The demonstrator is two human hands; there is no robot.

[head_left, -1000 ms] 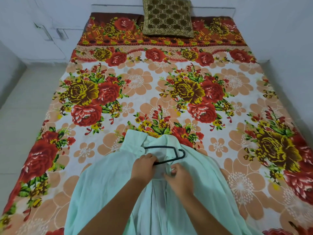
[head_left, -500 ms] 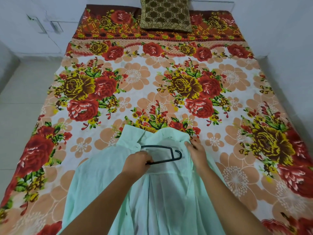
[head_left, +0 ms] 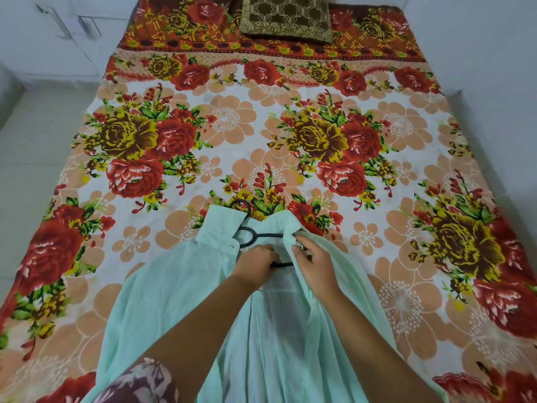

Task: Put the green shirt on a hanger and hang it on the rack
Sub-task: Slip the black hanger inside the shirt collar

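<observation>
both hands are closed, the left hand (head_left: pixel 255 261) on the black hanger (head_left: pixel 263 236) and the right hand (head_left: pixel 312 261) pinching the green shirt (head_left: pixel 180 289), whose thin collar could slip off the hanger arm.

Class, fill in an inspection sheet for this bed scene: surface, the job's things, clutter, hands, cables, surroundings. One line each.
Surface: bed with floral sheet, flat.
Job's things: green shirt lies open at the near edge; black hanger sits inside the neck opening, its hook poking past the collar. No rack in view.
Clutter: patterned cushion at the head of the bed.
Hands: left hand grips the hanger's lower bar; right hand pinches the shirt's right front edge.
Cables: nothing seen.
Surroundings: pale floor left, white wall right.
</observation>
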